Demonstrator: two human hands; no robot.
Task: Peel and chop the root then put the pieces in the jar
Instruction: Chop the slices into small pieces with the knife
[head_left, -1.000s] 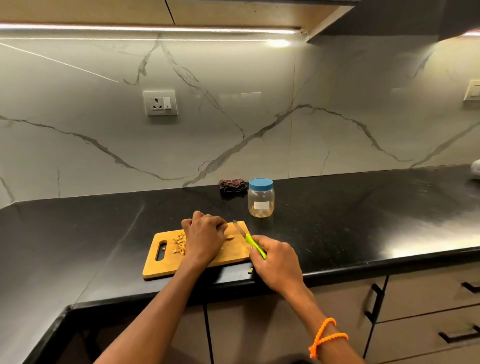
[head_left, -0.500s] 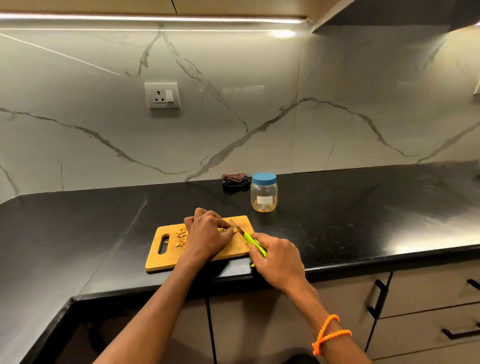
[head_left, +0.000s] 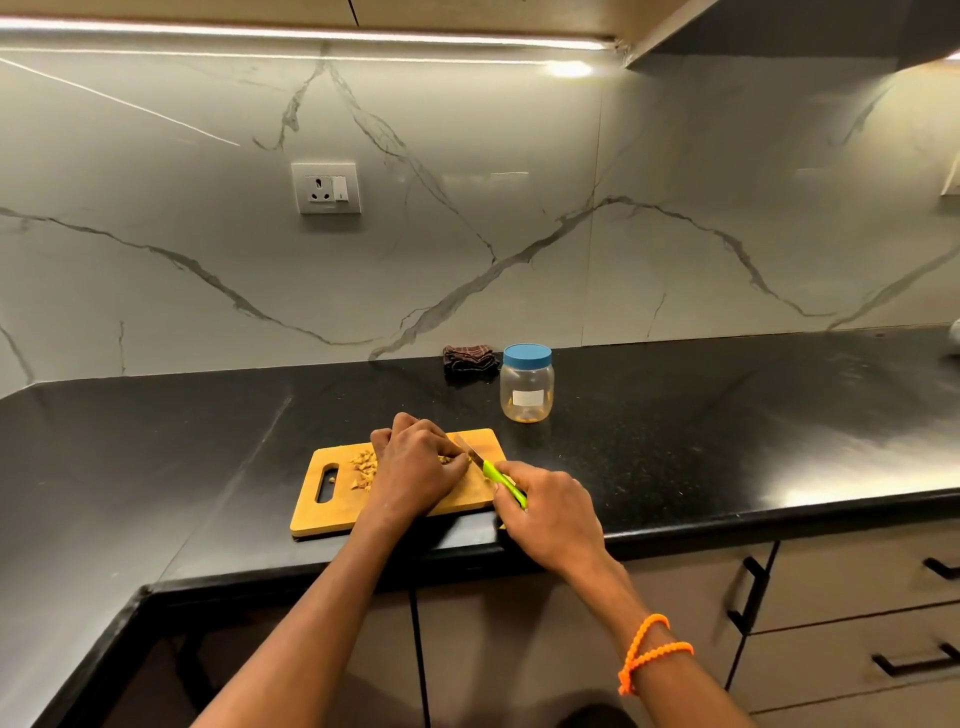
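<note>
Wooden board (head_left: 332, 512) under both hands — left hand (head_left: 418, 470) curled over root pieces (head_left: 363, 467), right hand (head_left: 550, 512) grip clenched round knife (head_left: 493, 473).

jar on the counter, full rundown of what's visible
The jar is a small, clear, rounded container, plastic by the look of it, with a blue screw-type lid on. A pale blank label sits on its front. It stands upright on the black countertop, behind the right end of the cutting board, beside a dark folded cloth. A few yellowish bits show at the bottom; otherwise it looks empty. Neither hand touches it.
</note>
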